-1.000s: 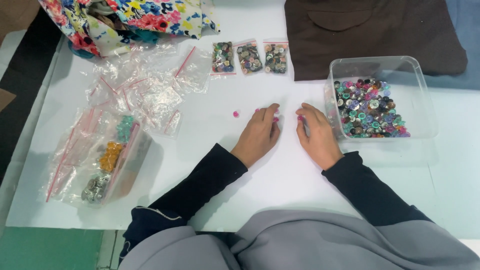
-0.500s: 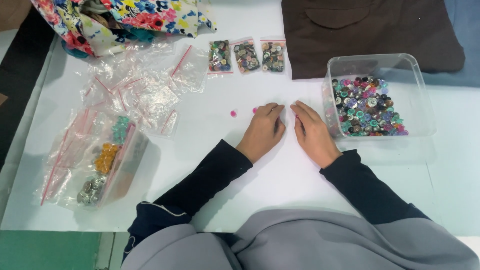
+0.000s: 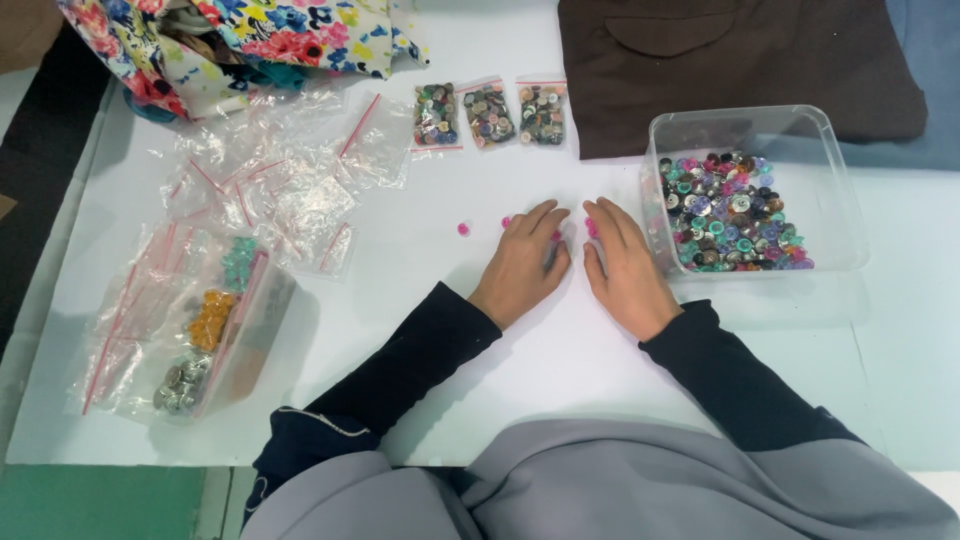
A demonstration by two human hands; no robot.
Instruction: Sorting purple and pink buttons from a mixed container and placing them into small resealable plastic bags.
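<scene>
Pink buttons (image 3: 463, 229) were being sorted on the tabletop (image 3: 420, 300); left hand (image 3: 524, 264) and right hand (image 3: 622, 268) lay flat, fingers loosely spread; pinching was judged next.

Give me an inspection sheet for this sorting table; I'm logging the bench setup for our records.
Surface: white table, lit evenly.
Job's things: small pink buttons loose by the fingertips; clear tub of mixed buttons at right.
Clutter: three filled button bags in a row; heap of empty zip bags; clear box of bagged teal, orange and silver buttons.
Grippers: left hand and right hand lie palm down side by side on the table; whether either pinches a button cannot be told.
Cables: nothing seen.
Surroundings: floral cloth top left; brown garment top right.
</scene>
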